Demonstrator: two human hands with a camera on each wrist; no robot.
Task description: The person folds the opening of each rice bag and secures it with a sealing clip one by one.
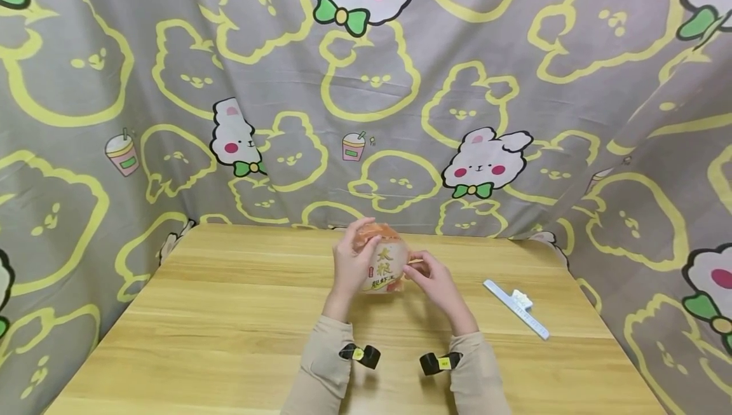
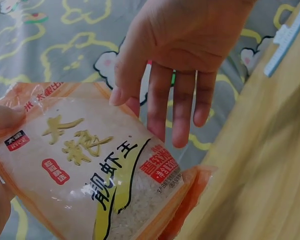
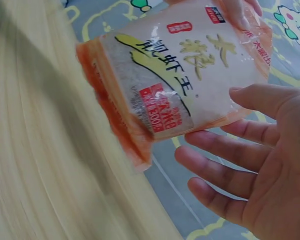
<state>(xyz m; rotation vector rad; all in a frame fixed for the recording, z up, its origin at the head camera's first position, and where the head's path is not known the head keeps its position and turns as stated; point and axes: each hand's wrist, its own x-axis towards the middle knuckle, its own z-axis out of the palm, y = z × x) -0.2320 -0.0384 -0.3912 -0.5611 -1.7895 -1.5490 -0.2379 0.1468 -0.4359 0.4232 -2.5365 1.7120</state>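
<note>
From where I stand, the step in hand looks like holding and handling the bag (image 1: 386, 267) of rice, its printed front turned toward the person. It is held up over the far part of the desk (image 1: 229, 300), between the two hands, and appears to be off the wood. I see no opening in it, though its upper corner is partly covered by fingers.

The left hand (image 1: 350, 264) has the firm hold: it grips the upper left of the bag, thumb laid across the front and the other fingers going round behind. The right hand (image 1: 437, 281) is at the opposite side, looser, its thumb (image 3: 257, 97) at the front near the edge and its fingers (image 3: 215, 171) spread and nearly straight, some of them reaching behind or under that edge. Whether it bears any weight I cannot tell.

Both forearms come up from the near side and lean inward, the wrists well apart below the bag, with a black band (image 1: 368, 356) on the left one and another on the right.

To my mind, any move calls for the right hand to close on its edge first, since the soft, filled bag could sag or twist from one corner. The blue clip (image 1: 516, 309) lies on the desk to the right, apart from both hands.
</note>
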